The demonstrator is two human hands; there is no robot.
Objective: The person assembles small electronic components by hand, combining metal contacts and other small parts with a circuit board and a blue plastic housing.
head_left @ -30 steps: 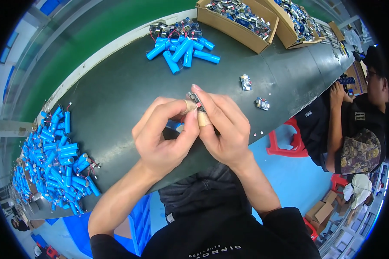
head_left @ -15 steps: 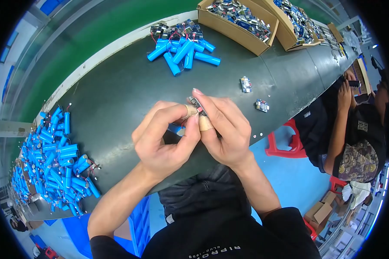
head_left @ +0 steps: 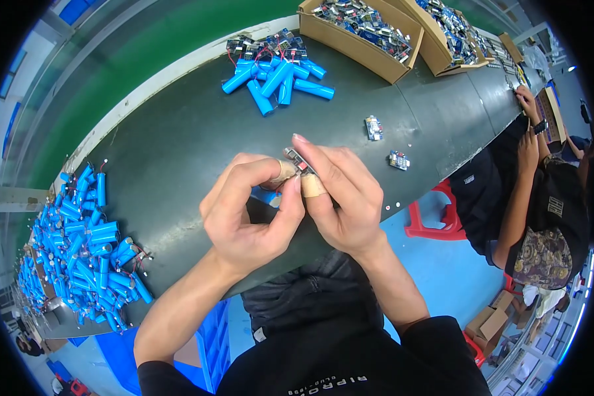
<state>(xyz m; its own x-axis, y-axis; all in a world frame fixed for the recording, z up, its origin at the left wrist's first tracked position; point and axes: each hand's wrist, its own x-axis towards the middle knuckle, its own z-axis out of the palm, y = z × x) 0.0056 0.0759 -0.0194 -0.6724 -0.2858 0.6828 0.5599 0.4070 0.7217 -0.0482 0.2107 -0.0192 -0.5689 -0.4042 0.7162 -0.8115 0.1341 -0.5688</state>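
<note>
Over the table's near side, my right hand [head_left: 343, 195] is closed, its taped fingers and thumb pinching a small circuit board [head_left: 296, 158]. My left hand [head_left: 247, 204] meets it there, taped index finger and thumb pressed together at a tiny wire connector against the board's lower edge. Fingertips largely hide this connector. Behind the left fingers, part of a blue cylindrical battery cell [head_left: 265, 196] shows through the gap; most of it is covered. Two loose circuit boards, one farther off [head_left: 373, 128] and one nearer [head_left: 398, 160], lie to the right of my hands.
A large heap of blue wired cells [head_left: 89, 244] covers the table's left end. Cells joined to boards [head_left: 284, 76] lie at the back. Cardboard boxes of boards [head_left: 369, 49] stand at the far right. A co-worker [head_left: 541, 204] sits to the right, near a red stool [head_left: 435, 214].
My hands stay almost in place, and the board has tilted slightly between the fingertips. The co-worker on the right has stretched one arm farther over the table.
</note>
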